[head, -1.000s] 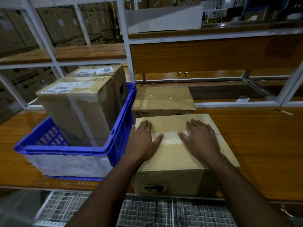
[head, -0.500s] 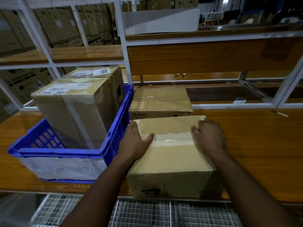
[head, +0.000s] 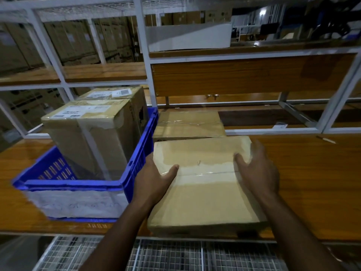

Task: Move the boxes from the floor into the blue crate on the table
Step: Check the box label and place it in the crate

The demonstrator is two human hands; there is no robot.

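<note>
The long orange-brown wooden surface (head: 304, 184) runs across the whole view, with a white metal shelf frame (head: 145, 61) standing behind it. A big blue plastic crate (head: 140, 153) sits on the surface at the left. Two tall brown cardboard boxes stand upright inside the crate: the front taped box (head: 88, 137) and the back labelled box (head: 117, 94), touching each other.

Just to the right of the crate lies a wide flat brown cardboard box (head: 203, 184) with clear tape across its top. Its near edge sits at the front edge of the surface. Behind this flat box, also right of the crate, is another low brown cardboard box (head: 189, 124), touching it at the back.

The left hand (head: 154, 178) holds the flat box on the side next to the crate, with the thumb on top and the fingers down between box and crate. The right hand (head: 259, 169) holds the side far from the crate, thumb on top and fingers curled over the edge. So each grip is closed round a side of the flat box.
</note>
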